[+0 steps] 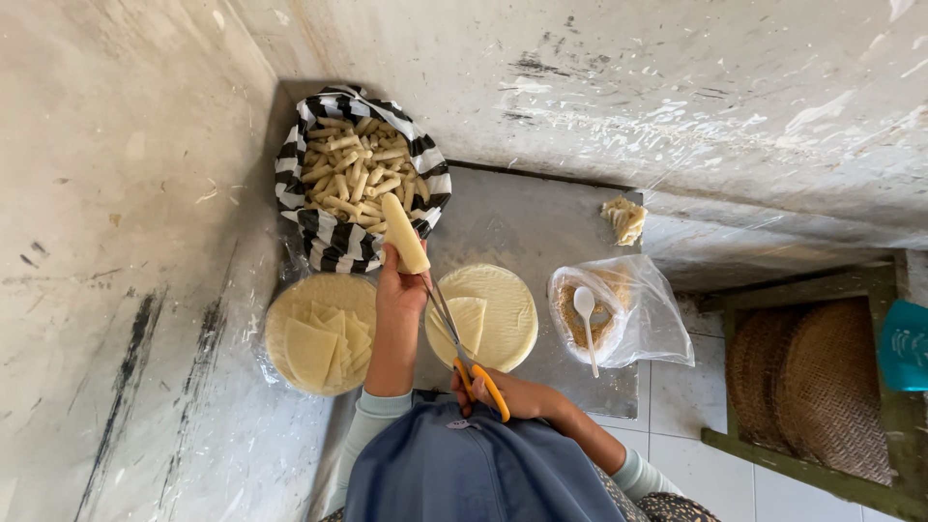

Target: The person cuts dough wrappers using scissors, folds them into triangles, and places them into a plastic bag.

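Hands: left (398,286) grips roll (404,235); right (517,394), half-hidden, holds scissors (462,343).

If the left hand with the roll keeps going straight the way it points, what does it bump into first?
Probably the striped bag full of rolls. The left hand points its roll right at it, though depth is hard to judge.

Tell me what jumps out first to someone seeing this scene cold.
The black-and-white striped bag, heaped with pale rolled sticks, stands in the wall corner. In front of it the left hand lifts one rolled piece, while the right hand holds orange-handled scissors over a round stack of wrappers.
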